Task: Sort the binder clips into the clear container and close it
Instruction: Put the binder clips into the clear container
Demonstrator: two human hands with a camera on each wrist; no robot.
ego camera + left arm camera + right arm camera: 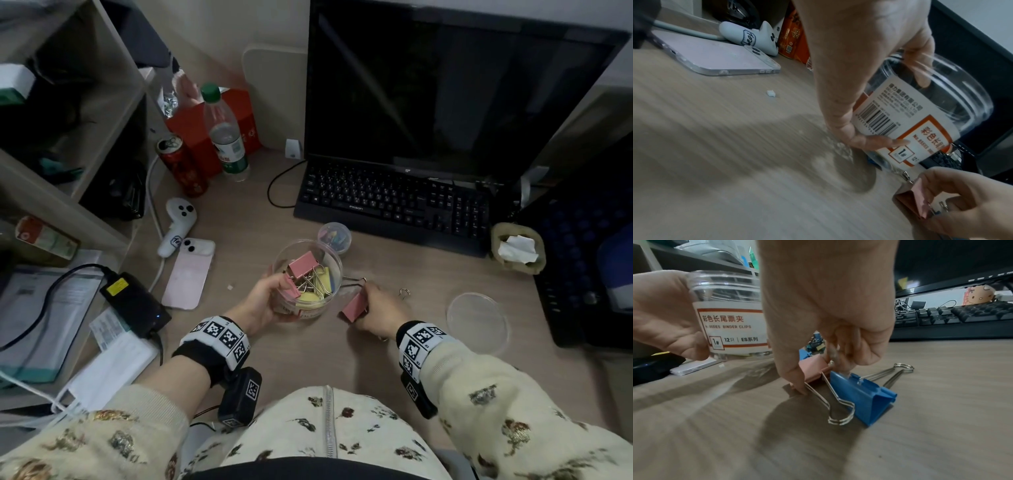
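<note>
My left hand [270, 301] grips the clear container [308, 274] by its labelled wall, thumb [859, 139] on the label. The container is open and holds several pink and yellow binder clips [310, 279]. To its right, my right hand [376, 308] pinches a pink binder clip [354, 306] low over the desk, thumb tip [797, 386] on its near edge. A blue binder clip [863, 395] lies on the desk right beside it, under my fingers. The head view hides the blue clip under my hand. The round clear lid [478, 322] lies flat on the desk further right.
A small clear pot [334, 236] of tiny clips stands behind the container. A black keyboard [394, 202] and monitor fill the back. Left of the hands lie a pink phone [188, 274], a white controller [178, 222] and a black power brick [135, 301].
</note>
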